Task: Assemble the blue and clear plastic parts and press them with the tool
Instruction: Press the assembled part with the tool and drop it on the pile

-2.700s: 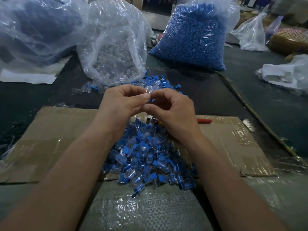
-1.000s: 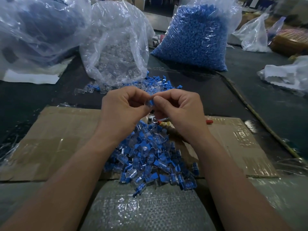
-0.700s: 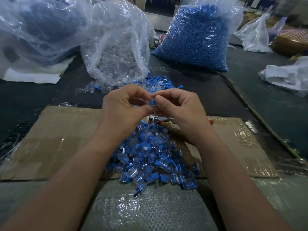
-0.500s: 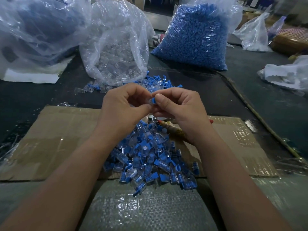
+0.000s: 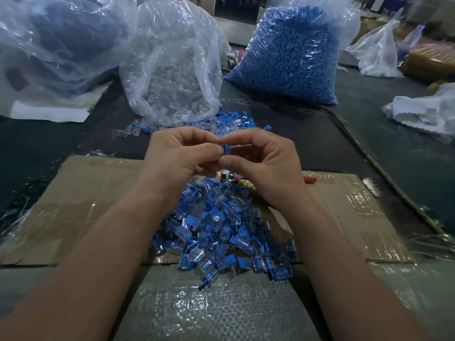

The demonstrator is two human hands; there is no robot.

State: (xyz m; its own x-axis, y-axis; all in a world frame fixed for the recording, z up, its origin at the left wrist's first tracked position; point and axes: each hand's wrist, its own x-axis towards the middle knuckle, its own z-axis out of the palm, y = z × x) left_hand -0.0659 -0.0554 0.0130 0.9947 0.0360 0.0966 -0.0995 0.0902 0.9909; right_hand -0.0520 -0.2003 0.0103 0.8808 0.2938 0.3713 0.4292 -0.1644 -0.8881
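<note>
Left hand [image 5: 177,156] and right hand [image 5: 268,161] fingers pinch one blue part [image 5: 225,148] above the cardboard sheet [image 5: 86,205]; beyond it: one clear-parts bag [image 5: 177,77], one blue-parts bag [image 5: 290,57], dark table [image 5: 394,148].

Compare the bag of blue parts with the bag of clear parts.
The bag of blue parts bulges nearly full; the bag of clear parts sags, filled only low down. The bag of blue parts stands right of the bag of clear parts, whose foot meets scattered loose pieces. Both are transparent plastic.
</note>
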